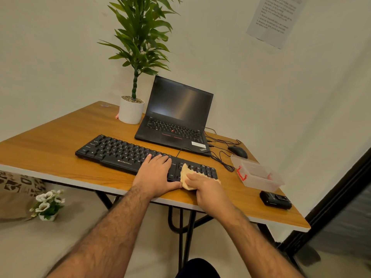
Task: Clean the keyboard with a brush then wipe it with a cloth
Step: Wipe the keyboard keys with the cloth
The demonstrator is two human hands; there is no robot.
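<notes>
Now wiping: cloth stage on the keyboard

Right hand (202,187) has its grip clamped on a bunched beige cloth (187,175), pressed to the right end of the black keyboard (128,152). Left hand (155,173) lies flat, fingers straight, on the keys mid-right, steadying it. Keyboard sits along the front of the counter (50,149). No brush visible, so brushing looks done. Next move likely calls for dragging the cloth leftward across the rows, left hand shifting clear

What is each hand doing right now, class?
Left hand: open, fingers flat on the keyboard.
Right hand: fingers curled round the cloth, on the keyboard's right end.
</notes>
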